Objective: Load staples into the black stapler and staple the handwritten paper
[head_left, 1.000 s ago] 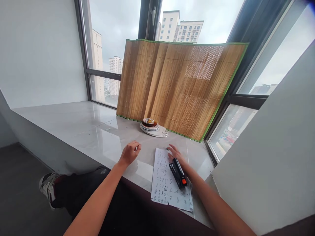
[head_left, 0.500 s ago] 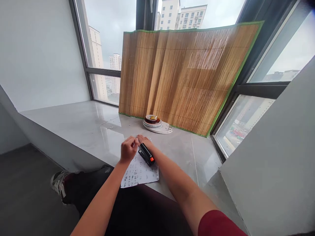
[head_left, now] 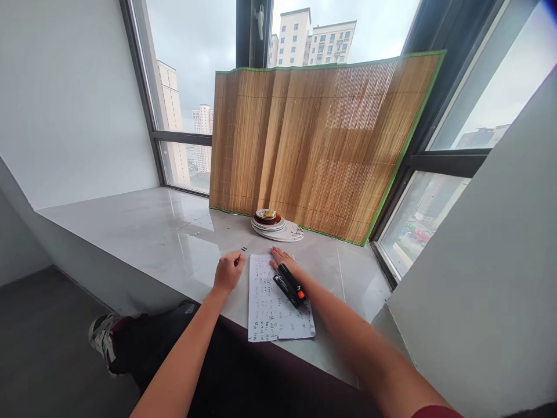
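My left hand (head_left: 228, 271) is curled closed over the sill, left of the paper. A dark spot shows between its fingers, but I cannot make out whether it is an object. Flat on the top end of a handwritten sheet of paper (head_left: 263, 307) rests my right hand (head_left: 284, 259), fingers stretched out. A black stapler (head_left: 290, 285) with an orange-red tab lies tilted on the sheet, close against the right wrist. Two tiny dark strips (head_left: 244, 249), perhaps staples, lie on the sill just beyond my left hand.
A stack of plates (head_left: 268, 225) stands on the tiled sill (head_left: 143, 232) beyond my hands. Behind it a bamboo mat (head_left: 313, 145) with green edging leans against the windows. Walls flank the sill, and its front edge runs along my legs.
The sheet and stapler have shifted right with my right hand, away from my left hand. The small dark strips have come into sight. The camera view has shifted slightly.
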### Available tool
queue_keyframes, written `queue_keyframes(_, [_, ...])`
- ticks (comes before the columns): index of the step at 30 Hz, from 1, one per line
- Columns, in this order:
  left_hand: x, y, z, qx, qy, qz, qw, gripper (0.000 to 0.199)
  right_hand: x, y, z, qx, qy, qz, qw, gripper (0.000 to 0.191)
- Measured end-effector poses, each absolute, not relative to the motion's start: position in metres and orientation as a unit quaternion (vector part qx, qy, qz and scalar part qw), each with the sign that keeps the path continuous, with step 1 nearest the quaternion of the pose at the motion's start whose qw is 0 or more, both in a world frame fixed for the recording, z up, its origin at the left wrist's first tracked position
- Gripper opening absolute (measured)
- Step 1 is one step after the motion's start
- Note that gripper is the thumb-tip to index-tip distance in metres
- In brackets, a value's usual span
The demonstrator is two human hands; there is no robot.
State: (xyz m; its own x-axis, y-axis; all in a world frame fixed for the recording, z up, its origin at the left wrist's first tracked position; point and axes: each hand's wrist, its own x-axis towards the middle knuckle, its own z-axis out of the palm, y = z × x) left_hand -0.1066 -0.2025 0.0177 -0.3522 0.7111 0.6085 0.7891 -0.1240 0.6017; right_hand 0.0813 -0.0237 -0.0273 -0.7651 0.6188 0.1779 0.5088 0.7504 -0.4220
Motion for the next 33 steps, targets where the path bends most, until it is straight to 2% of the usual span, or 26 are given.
queue_keyframes(4, [-0.103,-0.196,0.002,-0.687,-0.621,-0.375,-0.032,0.029,0.085,-0.028,-0.022,-0.309,-0.915,0.181,0.186,0.053])
queue_keyframes(7, [-0.102,-0.196,-0.006,-0.718,-0.631,-0.289,-0.047,0.029,0.088,-0.035,-0.011,-0.311,-0.900,0.185,0.243,0.049])
queue_keyframes(10, [-0.103,-0.198,-0.008,-0.717,-0.648,-0.250,-0.054,0.032,0.108,-0.050,0.003,-0.325,-0.866,0.212,0.315,0.031])
queue_keyframes(13, [-0.104,-0.199,-0.007,-0.714,-0.650,-0.252,-0.059,0.032,0.138,-0.077,0.014,-0.314,-0.861,0.251,0.310,0.051])
queue_keyframes(17, [-0.105,-0.200,-0.006,-0.708,-0.652,-0.261,-0.075,0.033,0.166,-0.115,0.022,-0.229,-0.906,0.250,0.254,0.033])
queue_keyframes(19, [-0.107,-0.200,-0.007,-0.707,-0.652,-0.261,-0.087,0.034,0.169,-0.126,0.021,-0.220,-0.915,0.231,0.247,0.033])
queue_keyframes(22, [-0.109,-0.200,-0.009,-0.705,-0.651,-0.263,-0.100,0.035,0.164,-0.125,0.012,-0.224,-0.898,0.229,0.302,0.033])
queue_keyframes(26, [-0.110,-0.200,-0.007,-0.703,-0.644,-0.282,-0.104,0.032,0.150,-0.111,-0.005,-0.216,-0.876,0.201,0.381,0.049])
queue_keyframes(29, [-0.109,-0.201,-0.003,-0.705,-0.638,-0.290,-0.105,0.026,0.144,-0.104,-0.012,-0.209,-0.872,0.203,0.393,0.046])
queue_keyframes(33, [-0.109,-0.203,0.002,-0.706,-0.633,-0.298,-0.109,0.021,0.143,-0.099,-0.010,-0.226,-0.820,0.257,0.459,0.034])
